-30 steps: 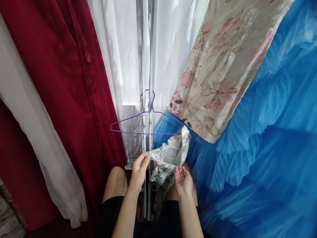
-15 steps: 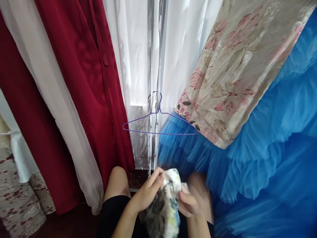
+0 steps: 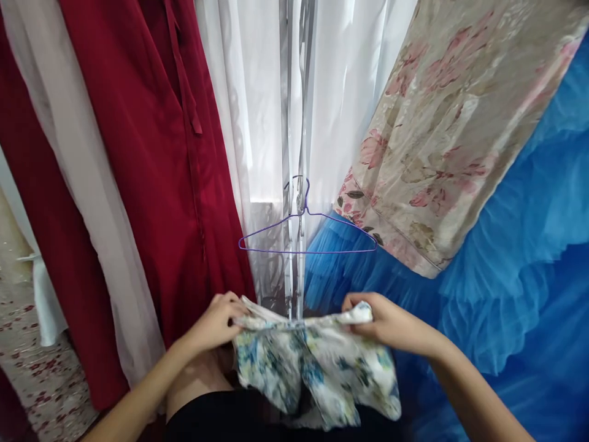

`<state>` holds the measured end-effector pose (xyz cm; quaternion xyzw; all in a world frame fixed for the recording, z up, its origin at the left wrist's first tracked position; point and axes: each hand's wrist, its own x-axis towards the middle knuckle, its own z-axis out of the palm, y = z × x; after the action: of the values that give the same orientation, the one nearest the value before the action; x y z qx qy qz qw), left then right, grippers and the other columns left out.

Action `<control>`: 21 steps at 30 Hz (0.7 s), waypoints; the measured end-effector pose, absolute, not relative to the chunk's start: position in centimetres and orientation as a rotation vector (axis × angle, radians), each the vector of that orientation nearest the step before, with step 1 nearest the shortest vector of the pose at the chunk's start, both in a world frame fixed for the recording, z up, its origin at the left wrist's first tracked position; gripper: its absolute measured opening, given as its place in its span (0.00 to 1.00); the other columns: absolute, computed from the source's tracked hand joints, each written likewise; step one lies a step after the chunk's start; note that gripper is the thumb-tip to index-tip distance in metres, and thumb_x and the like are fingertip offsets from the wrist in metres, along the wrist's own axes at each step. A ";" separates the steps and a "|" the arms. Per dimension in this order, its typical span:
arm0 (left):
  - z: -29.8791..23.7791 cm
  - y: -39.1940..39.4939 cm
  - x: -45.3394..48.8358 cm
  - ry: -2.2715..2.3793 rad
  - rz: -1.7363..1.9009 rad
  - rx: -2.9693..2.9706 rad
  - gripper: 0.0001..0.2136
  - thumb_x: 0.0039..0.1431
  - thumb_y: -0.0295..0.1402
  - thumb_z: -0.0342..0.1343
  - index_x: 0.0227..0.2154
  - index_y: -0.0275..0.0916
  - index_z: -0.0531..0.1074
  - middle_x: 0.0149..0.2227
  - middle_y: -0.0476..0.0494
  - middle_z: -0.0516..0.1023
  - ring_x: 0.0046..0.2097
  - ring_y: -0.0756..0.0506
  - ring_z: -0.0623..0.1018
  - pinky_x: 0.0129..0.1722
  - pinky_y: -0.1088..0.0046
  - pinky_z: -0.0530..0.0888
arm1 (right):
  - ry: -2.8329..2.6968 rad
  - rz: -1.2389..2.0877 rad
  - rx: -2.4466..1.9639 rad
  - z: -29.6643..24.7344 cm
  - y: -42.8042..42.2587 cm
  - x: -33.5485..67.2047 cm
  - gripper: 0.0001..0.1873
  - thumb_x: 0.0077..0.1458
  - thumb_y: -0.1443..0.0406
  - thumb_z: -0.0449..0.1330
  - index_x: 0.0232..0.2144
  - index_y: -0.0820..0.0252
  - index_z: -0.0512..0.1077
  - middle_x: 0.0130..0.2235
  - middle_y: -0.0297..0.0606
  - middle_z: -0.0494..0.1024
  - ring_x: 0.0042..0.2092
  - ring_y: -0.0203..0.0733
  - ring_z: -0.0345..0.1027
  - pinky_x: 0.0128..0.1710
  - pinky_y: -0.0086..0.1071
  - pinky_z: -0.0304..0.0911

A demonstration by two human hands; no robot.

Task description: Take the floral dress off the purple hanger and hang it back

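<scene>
A pair of white shorts (image 3: 331, 362) with a blue, green and yellow floral print is spread above my lap, slightly blurred. My left hand (image 3: 218, 323) is closed on one end of the waistband, and my right hand (image 3: 384, 320) grips the opposite end. Between them the waistband runs nearly straight, with the fabric hanging below. Just beyond the shorts, a thin purple wire hanger (image 3: 308, 251) hangs with nothing on it.
Behind the hanger are a pale metal pole (image 3: 295, 270) and white curtains (image 3: 262, 123). Dark red fabric (image 3: 133, 153) hangs on the left. To the right hang a beige floral garment (image 3: 437, 147) and blue ruffled tulle (image 3: 506, 294).
Both hands have moved apart, and the bunched shorts are now stretched out sideways between them. The hanger and surroundings have shifted slightly right in view.
</scene>
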<state>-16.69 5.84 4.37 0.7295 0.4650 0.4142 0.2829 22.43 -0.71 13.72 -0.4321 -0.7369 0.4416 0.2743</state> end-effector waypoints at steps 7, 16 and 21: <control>12.3 14.0 -21.0 1.488 1.063 2.367 0.06 0.49 0.41 0.65 0.29 0.47 0.82 0.41 0.41 0.83 0.49 0.34 0.68 0.56 0.55 0.55 | -1.721 0.517 -1.115 13.1 10.5 19.8 0.25 0.42 0.66 0.70 0.47 0.58 0.80 0.50 0.45 0.81 0.50 0.55 0.73 0.50 0.40 0.62; 18.1 16.2 -14.9 1.397 1.197 2.719 0.09 0.59 0.40 0.58 0.30 0.41 0.77 0.53 0.39 0.79 0.55 0.34 0.70 0.55 0.56 0.62 | -1.870 0.345 -1.192 10.3 13.2 17.0 0.11 0.52 0.72 0.54 0.24 0.59 0.74 0.24 0.35 0.76 0.29 0.41 0.68 0.29 0.30 0.52; 19.0 14.5 -10.6 1.318 1.421 2.708 0.13 0.62 0.43 0.57 0.30 0.38 0.73 0.37 0.44 0.75 0.36 0.46 0.74 0.38 0.72 0.67 | -1.846 0.372 -1.120 10.1 9.9 18.8 0.20 0.51 0.71 0.57 0.46 0.59 0.76 0.32 0.35 0.79 0.34 0.43 0.71 0.35 0.31 0.60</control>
<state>-10.57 14.54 18.97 0.8097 0.3940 0.4247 -0.0942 18.83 9.90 10.06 -0.4545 -0.7492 0.1509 0.4575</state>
